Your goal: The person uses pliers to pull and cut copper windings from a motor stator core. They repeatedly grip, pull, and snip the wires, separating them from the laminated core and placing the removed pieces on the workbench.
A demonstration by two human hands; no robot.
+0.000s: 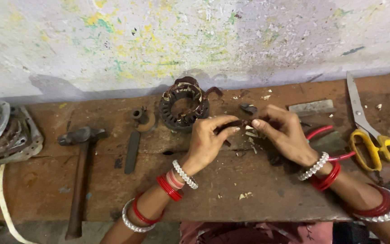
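the left hand (207, 140) pinches the left end of a small dark brown strip piece (241, 123); it lies sideways, above the worn brown wooden bench (249, 194). the right hand (284, 132) pinches its right end with narrow fingertips, both equally near. the piece looks thin and stiff.

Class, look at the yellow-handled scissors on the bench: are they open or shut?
Shut. The scissors lie flat with both blades together as one strip, and the yellow loops sit side by side.
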